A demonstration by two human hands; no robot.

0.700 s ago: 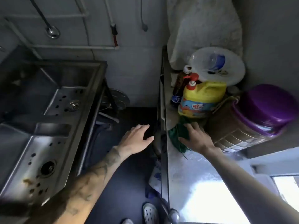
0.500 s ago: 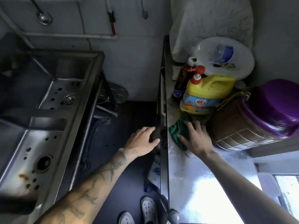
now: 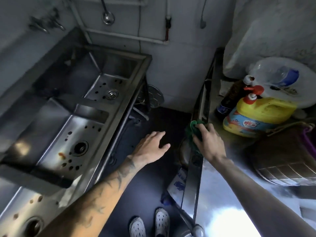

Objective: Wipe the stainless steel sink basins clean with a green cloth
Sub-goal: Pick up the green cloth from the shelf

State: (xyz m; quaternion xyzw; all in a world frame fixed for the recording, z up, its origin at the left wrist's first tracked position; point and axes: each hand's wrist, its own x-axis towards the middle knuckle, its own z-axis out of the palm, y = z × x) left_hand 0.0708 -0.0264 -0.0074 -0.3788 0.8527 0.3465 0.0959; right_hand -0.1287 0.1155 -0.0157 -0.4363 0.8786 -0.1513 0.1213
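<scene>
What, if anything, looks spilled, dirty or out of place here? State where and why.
An orange-brown smear lies on the floor of the middle sink basin beside its drain, with dark spots around it; it looks like leftover residue on the steel.

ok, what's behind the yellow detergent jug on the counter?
A dark bottle with a white cap, a red nozzle top, and a white round plastic piece with a clear blue-capped bottle at it. The yellow jug hides whatever the red top belongs to, and the white piece's lower edge.
</scene>
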